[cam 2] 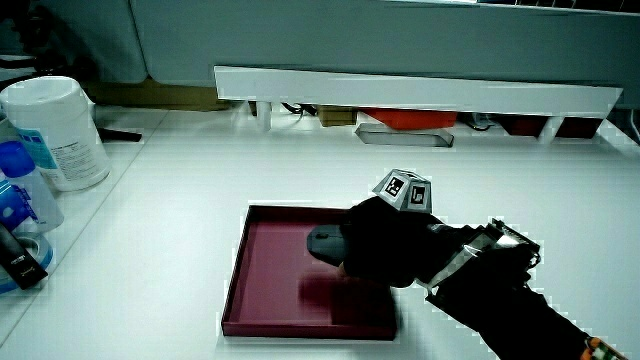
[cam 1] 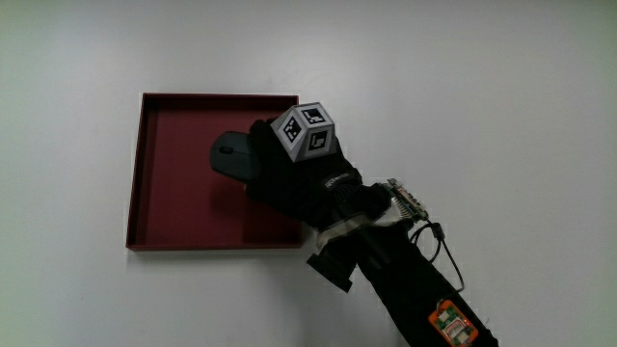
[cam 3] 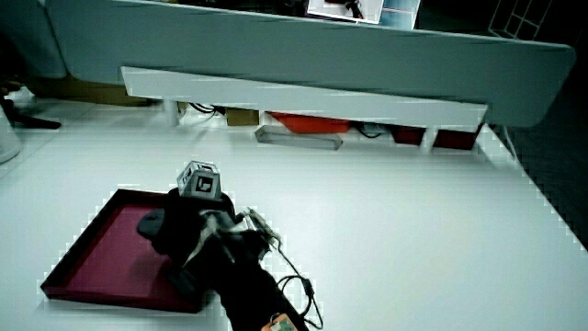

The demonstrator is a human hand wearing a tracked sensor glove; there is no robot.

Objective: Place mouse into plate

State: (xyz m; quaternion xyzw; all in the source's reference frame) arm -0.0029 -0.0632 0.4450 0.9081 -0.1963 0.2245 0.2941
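Observation:
A dark red square plate point(cam 1: 164, 207) with a low rim lies on the white table; it shows in both side views point(cam 2: 270, 290) point(cam 3: 101, 253). The black gloved hand point(cam 1: 280, 172) reaches in over the plate's edge, its patterned cube on top. Its fingers are curled around a dark grey mouse point(cam 1: 229, 154), which sticks out from the fingertips over the plate's floor. In both side views the mouse point(cam 2: 322, 241) point(cam 3: 150, 222) seems to hang slightly above the plate, with a shadow under it. The hand point(cam 2: 385, 248) point(cam 3: 188, 232) hides the mouse's rear part.
A white tub point(cam 2: 55, 130) and a blue bottle point(cam 2: 18, 195) stand at the table's edge, well away from the plate. A low white partition shelf point(cam 2: 400, 85) point(cam 3: 303, 97) runs along the table, farther from the person than the plate, with red items point(cam 2: 410, 118) under it.

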